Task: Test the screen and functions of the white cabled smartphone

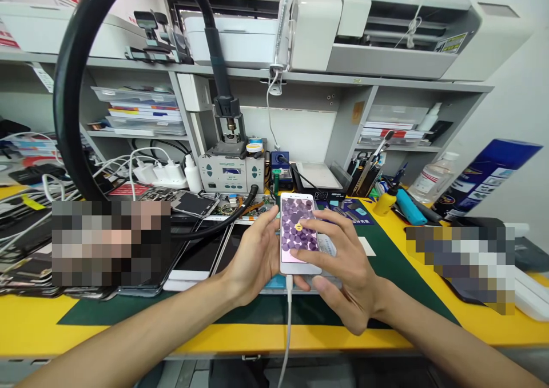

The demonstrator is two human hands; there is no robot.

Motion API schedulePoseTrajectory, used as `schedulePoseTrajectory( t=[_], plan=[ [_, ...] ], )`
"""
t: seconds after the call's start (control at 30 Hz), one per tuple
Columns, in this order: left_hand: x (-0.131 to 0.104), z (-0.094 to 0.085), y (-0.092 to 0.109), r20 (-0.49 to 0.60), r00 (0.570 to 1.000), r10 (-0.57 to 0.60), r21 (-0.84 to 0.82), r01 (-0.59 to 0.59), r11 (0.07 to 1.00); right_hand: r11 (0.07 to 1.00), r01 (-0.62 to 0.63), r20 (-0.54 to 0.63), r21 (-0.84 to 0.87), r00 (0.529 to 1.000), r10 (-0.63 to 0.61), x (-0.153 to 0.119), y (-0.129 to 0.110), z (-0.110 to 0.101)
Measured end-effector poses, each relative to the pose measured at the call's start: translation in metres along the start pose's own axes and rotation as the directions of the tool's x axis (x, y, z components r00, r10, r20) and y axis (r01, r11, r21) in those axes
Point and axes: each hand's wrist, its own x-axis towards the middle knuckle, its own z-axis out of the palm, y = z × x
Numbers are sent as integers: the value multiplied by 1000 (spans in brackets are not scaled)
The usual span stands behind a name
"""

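My left hand (pixel 257 256) holds a white smartphone (pixel 291 234), its fingers behind the phone and its thumb along the left edge. The lit screen shows a pattern of purple circles with a small yellow icon near the middle. Over the screen reaches my right hand (pixel 354 268), fingers stretched and apart; its fingertips are at the glass, though I cannot tell which of them press. A white cable (pixel 289 314) is plugged into the phone's bottom end and runs down past the table's front edge. Beneath the hands lies a dark green mat (pixel 394 291).
Stacked phones and screens (pixel 201 256) lie on the left. Behind stand a soldering or hot-air station (pixel 234 174) and a thick black hose (pixel 64 91) arching overhead. On the right are a yellow bottle (pixel 385 202), a clear bottle (pixel 433 176) and a blue spray can (pixel 489 176).
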Motion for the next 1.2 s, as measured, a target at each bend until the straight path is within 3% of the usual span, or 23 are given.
schedulePoseTrajectory(
  t=[0.27,0.47,0.57,0.67,0.87,1.2],
  plan=[
    [-1,0,-2,-5,1000,14,20,-14,1000,1000,-13,33,-20,999,14,1,2,2],
    [-3,0,-1,1,1000,17,77,-17,997,972,-196,-122,-131,976,180,1,10,-5],
    [-3,0,-1,-4,1000,21,82,-21,996,957,-240,-206,-164,957,204,1,16,-11],
    [-3,0,0,-20,1000,13,59,-12,998,960,-214,-242,-181,956,167,1,18,-14],
    [-1,1,1,-31,999,17,49,-16,999,976,-125,-166,-176,981,96,0,16,-11],
    [-2,2,1,-27,999,19,55,-18,998,970,-174,-226,-170,965,133,4,16,-15]
  ],
)
